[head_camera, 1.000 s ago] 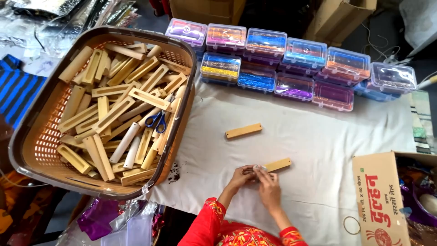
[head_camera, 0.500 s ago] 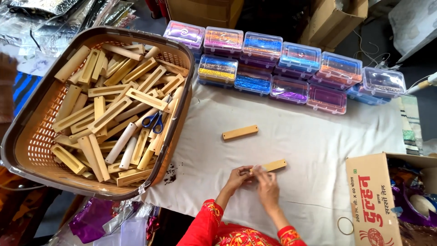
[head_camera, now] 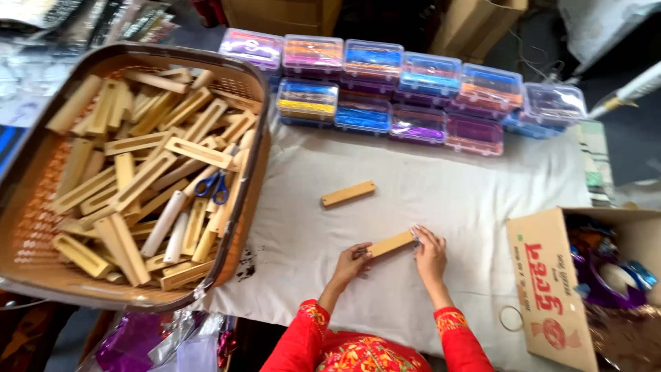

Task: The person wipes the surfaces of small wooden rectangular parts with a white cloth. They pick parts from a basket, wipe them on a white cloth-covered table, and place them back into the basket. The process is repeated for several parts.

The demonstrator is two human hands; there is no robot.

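Both hands pinch one wooden block [head_camera: 390, 244] by its ends, the left hand [head_camera: 353, 260] and the right hand [head_camera: 431, 252] steadying it just above the white cloth [head_camera: 482, 200] near its front edge, beside the brown basket [head_camera: 242, 207].

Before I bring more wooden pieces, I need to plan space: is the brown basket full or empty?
Nearly full: the brown basket holds a heap of wooden pieces with blue-handled scissors lying on top.
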